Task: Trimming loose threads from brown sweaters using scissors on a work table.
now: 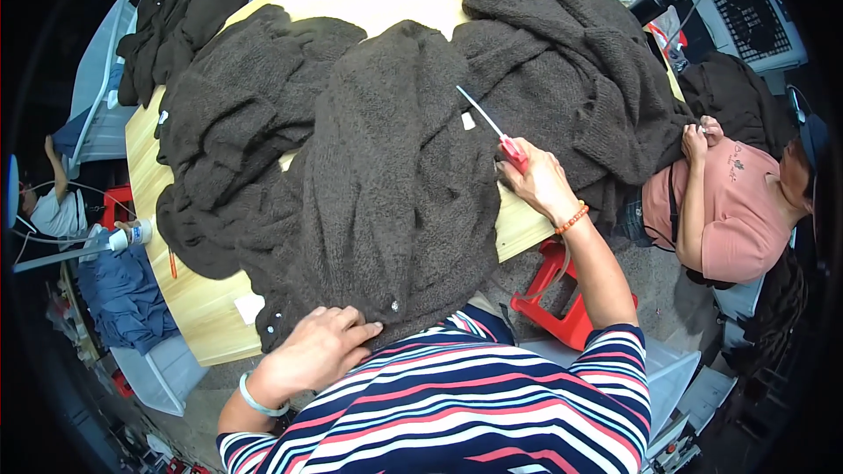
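A dark brown fleece garment (pixel 386 167) spreads over the table in front of me, its near edge against my striped shirt. My left hand (pixel 320 347) is closed on that near edge, beside a small shiny button (pixel 394 305). In my right hand (pixel 540 180), at the garment's right side, is a pair of red-handled scissors (pixel 512 151). Their narrow metal blades point away and to the left, over the cloth. A small white label (pixel 468 121) shows close to the blades. More buttons (pixel 270 329) sit on the cloth left of my left hand.
More dark fleece piles (pixel 562 79) cover the pale wooden table (pixel 206 325). A white paper piece (pixel 249 308) and a thin orange tool (pixel 173 263) lie at left. A red stool (pixel 553 298) stands below right. A co-worker in pink (pixel 733 202) handles cloth; another person (pixel 57 211) is far left.
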Action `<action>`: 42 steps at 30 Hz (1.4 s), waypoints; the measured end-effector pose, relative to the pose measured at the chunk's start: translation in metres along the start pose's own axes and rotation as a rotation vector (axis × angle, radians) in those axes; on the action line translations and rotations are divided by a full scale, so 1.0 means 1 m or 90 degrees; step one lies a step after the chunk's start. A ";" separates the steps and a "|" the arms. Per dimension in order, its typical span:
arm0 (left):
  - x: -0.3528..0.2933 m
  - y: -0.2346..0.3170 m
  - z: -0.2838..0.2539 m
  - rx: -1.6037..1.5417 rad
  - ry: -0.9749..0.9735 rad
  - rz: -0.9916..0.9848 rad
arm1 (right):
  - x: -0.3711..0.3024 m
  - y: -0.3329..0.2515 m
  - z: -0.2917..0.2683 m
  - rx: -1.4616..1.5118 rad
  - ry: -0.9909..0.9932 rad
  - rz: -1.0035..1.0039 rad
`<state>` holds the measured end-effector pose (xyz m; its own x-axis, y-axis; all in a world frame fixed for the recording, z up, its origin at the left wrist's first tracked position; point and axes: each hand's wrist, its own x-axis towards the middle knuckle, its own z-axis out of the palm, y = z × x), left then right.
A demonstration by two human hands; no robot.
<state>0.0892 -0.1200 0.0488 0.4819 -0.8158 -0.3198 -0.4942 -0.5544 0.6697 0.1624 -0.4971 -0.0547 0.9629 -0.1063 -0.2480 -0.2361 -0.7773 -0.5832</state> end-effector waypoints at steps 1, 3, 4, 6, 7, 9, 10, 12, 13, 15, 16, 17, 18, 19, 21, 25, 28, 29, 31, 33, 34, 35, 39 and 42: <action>0.004 0.002 -0.008 -0.093 0.020 0.007 | -0.005 0.002 -0.002 -0.005 0.018 -0.029; 0.022 0.009 -0.015 -0.324 0.088 -0.044 | -0.013 0.001 -0.007 0.008 0.012 -0.044; 0.039 0.013 -0.022 -0.321 0.115 -0.167 | -0.016 -0.001 -0.009 0.020 0.007 -0.056; 0.072 -0.023 0.001 0.035 0.317 -0.147 | -0.025 -0.004 -0.016 0.006 0.009 -0.083; 0.085 -0.040 0.010 0.082 0.350 -0.165 | -0.028 -0.004 -0.016 0.010 0.012 -0.088; 0.106 -0.060 0.018 -0.126 0.301 -0.185 | -0.040 -0.007 -0.018 0.015 0.022 -0.108; 0.113 -0.059 0.017 -0.202 0.259 -0.209 | -0.043 -0.010 -0.019 0.016 0.024 -0.110; 0.129 -0.053 0.025 -0.208 0.377 -0.097 | -0.052 -0.012 -0.024 0.003 -0.002 -0.114; 0.138 -0.054 0.029 -0.100 0.409 -0.026 | -0.057 -0.012 -0.024 0.010 0.006 -0.145; 0.160 -0.057 0.034 0.041 0.380 0.034 | -0.063 -0.012 -0.028 -0.005 -0.018 -0.142; 0.169 -0.067 0.044 0.127 0.360 0.047 | -0.066 -0.013 -0.029 -0.006 -0.030 -0.140; 0.177 -0.076 0.055 0.158 0.315 0.048 | -0.068 -0.015 -0.030 -0.006 -0.029 -0.140; 0.183 -0.077 0.059 0.189 0.270 0.048 | -0.072 -0.017 -0.033 -0.019 -0.047 -0.130; 0.185 -0.077 0.065 0.201 0.314 0.089 | -0.075 -0.019 -0.036 -0.032 -0.065 -0.119; 0.186 -0.077 0.066 0.119 0.297 0.093 | -0.085 -0.023 -0.044 -0.080 -0.129 -0.111; 0.193 -0.088 0.073 -0.018 0.285 0.015 | -0.103 -0.023 -0.045 -0.179 -0.250 -0.146; 0.196 -0.096 0.077 -0.075 0.284 -0.034 | -0.102 -0.030 -0.046 -0.212 -0.269 -0.144; 0.196 -0.089 0.074 -0.065 0.262 -0.090 | -0.102 -0.030 -0.047 -0.236 -0.262 -0.139; 0.199 -0.077 0.070 -0.056 0.237 -0.143 | -0.100 -0.027 -0.046 -0.223 -0.242 -0.146; 0.200 -0.069 0.069 0.011 0.214 -0.217 | -0.098 -0.027 -0.046 -0.208 -0.226 -0.162; 0.200 -0.071 0.070 0.010 0.213 -0.218 | -0.097 -0.027 -0.047 -0.215 -0.198 -0.164; 0.202 -0.075 0.072 0.021 0.194 -0.184 | -0.097 -0.027 -0.047 -0.222 -0.170 -0.167; 0.203 -0.089 0.074 -0.006 0.132 -0.101 | -0.102 -0.024 -0.045 -0.229 -0.251 -0.191; 0.193 -0.088 0.073 -0.025 0.176 -0.085 | -0.100 -0.021 -0.049 -0.237 -0.231 -0.182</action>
<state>0.1729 -0.2409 -0.1206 0.7221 -0.6574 -0.2154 -0.3875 -0.6423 0.6613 0.0771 -0.5009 0.0204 0.8595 0.3069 -0.4088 0.1505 -0.9162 -0.3713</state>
